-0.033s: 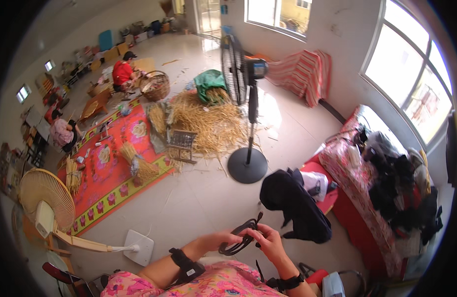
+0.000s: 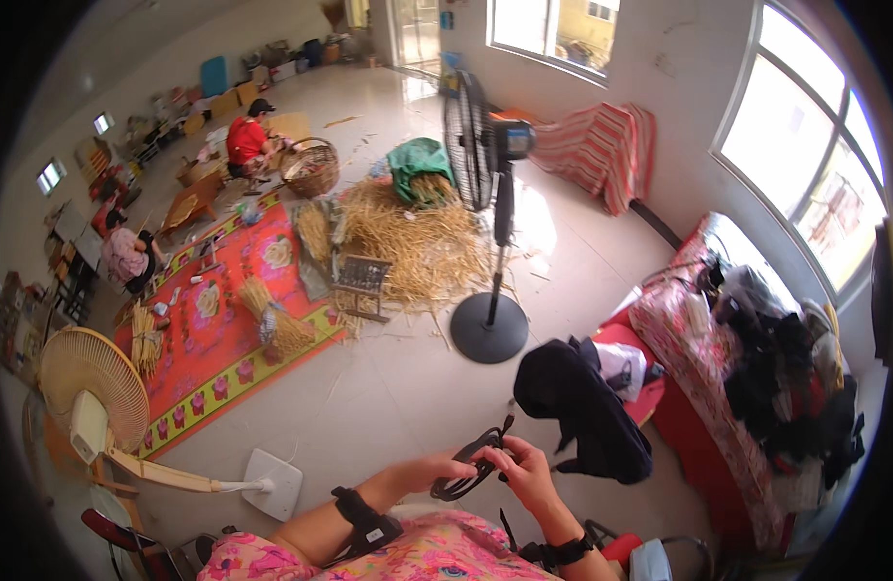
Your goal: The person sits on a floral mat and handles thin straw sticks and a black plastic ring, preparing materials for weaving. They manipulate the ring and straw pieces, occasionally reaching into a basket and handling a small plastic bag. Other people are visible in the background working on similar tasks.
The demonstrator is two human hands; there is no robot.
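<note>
A coiled black cable (image 2: pixel 466 481) is held between my two hands in front of my body. My left hand (image 2: pixel 437 474) grips the loops from the left side. From the right, the fingers of my right hand (image 2: pixel 526 467) pinch the coil. One end of the cable with a small plug (image 2: pixel 507 424) sticks up above the fingers. Each forearm wears a black strap; the left one carries a small black box (image 2: pixel 369 523). Parts of the coil are hidden behind my fingers.
A black standing fan (image 2: pixel 492 320) stands ahead, a cream fan (image 2: pixel 93 387) at left. A dark garment (image 2: pixel 587 407) drapes over something right. Straw (image 2: pixel 417 242) lies beyond a red floral mat (image 2: pixel 209 358). Two people sit far left. Clothes (image 2: pixel 785 368) pile on a bench.
The view has shifted slightly, so the room appears a little further right and lower. Both hands keep hold of the cable in nearly the same place.
</note>
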